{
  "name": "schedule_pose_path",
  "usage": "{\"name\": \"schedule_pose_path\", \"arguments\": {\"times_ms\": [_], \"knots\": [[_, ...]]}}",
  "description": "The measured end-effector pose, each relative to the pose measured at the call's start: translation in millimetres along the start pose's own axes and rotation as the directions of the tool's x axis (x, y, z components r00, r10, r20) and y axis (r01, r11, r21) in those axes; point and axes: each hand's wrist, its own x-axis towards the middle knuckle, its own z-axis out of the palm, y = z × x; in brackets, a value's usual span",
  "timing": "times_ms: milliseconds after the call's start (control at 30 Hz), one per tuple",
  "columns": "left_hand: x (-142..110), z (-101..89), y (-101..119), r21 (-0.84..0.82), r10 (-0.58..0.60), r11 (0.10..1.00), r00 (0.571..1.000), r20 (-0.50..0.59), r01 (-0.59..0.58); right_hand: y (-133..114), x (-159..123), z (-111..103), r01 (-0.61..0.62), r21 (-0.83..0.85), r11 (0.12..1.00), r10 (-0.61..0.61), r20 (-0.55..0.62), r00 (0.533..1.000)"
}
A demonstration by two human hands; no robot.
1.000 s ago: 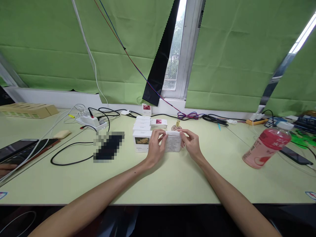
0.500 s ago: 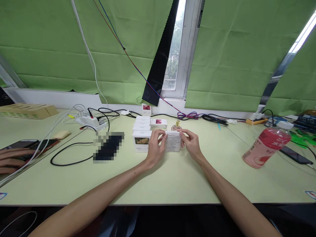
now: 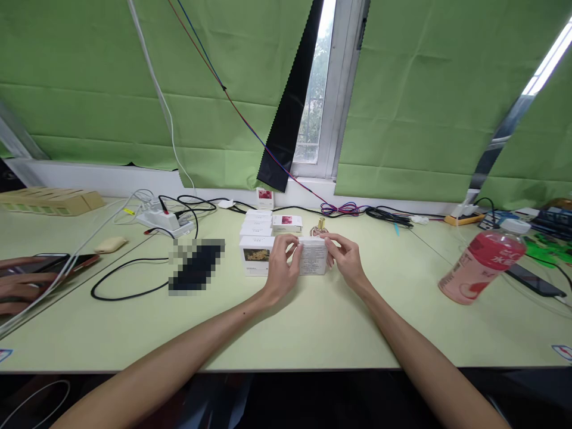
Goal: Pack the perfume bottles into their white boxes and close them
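Note:
A small white box with fine print [image 3: 313, 257] stands on the pale green table [image 3: 313, 322], held from both sides. My left hand [image 3: 281, 267] grips its left end with fingers curled over the top. My right hand [image 3: 345, 259] pinches its right end and top edge. Just left of it stands a white box with a yellow flower picture [image 3: 255, 255]. Behind lie stacked white boxes [image 3: 258, 223] and one with a pink picture [image 3: 287, 222]. A small gold-capped bottle [image 3: 320, 225] stands behind the held box.
A pink drink bottle [image 3: 481, 260] leans at the right. A power strip [image 3: 163, 219] and black cables [image 3: 120, 280] lie at the left. Another person's hand [image 3: 18, 286] rests on a phone at the far left. A dark phone [image 3: 534, 281] lies far right.
My hands and the box have stayed almost still. The other person's hand at the far left has moved further onto the phone.

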Motion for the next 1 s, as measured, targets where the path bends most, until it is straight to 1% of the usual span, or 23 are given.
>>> {"name": "schedule_pose_path", "arguments": {"times_ms": [133, 267, 400, 500, 600, 800, 1000], "knots": [[-0.9, 0.5, -1.9, -0.023, -0.024, 0.999, 1.000, -0.005, 0.023, 1.3, 0.6, -0.7, 0.003, -0.003, 1.000, -0.003, 0.012, 1.000], [-1.5, -1.0, -1.7, 0.011, -0.017, 1.000, 1.000, 0.018, 0.016, 2.4, 0.7, -1.2, 0.000, -0.012, 1.000, 0.000, 0.012, 1.000], [-0.3, -3.1, -1.5, 0.112, 0.039, 0.993, 0.998, 0.053, -0.044, 1.3, 0.5, -1.5, 0.000, -0.029, 1.000, 0.000, 0.015, 1.000], [0.8, -3.4, -2.6, 0.177, 0.098, 0.978, 0.994, 0.050, -0.106, -0.7, 0.2, -1.6, -0.001, -0.046, 0.999, 0.002, 0.019, 1.000], [1.2, -3.2, -3.7, 0.201, 0.130, 0.970, 0.991, 0.044, -0.136, -1.9, 0.1, -1.4, 0.003, -0.045, 0.999, -0.002, 0.022, 1.000], [1.4, -3.8, -3.0, 0.207, 0.126, 0.969, 0.991, 0.050, -0.134, -0.1, 0.3, -0.7, 0.010, -0.010, 1.000, -0.010, 0.014, 1.000], [1.2, -4.3, -2.4, 0.209, 0.117, 0.970, 0.992, 0.053, -0.125, -0.2, -0.5, 0.9, 0.012, -0.058, 0.998, -0.013, -0.002, 1.000]]}}
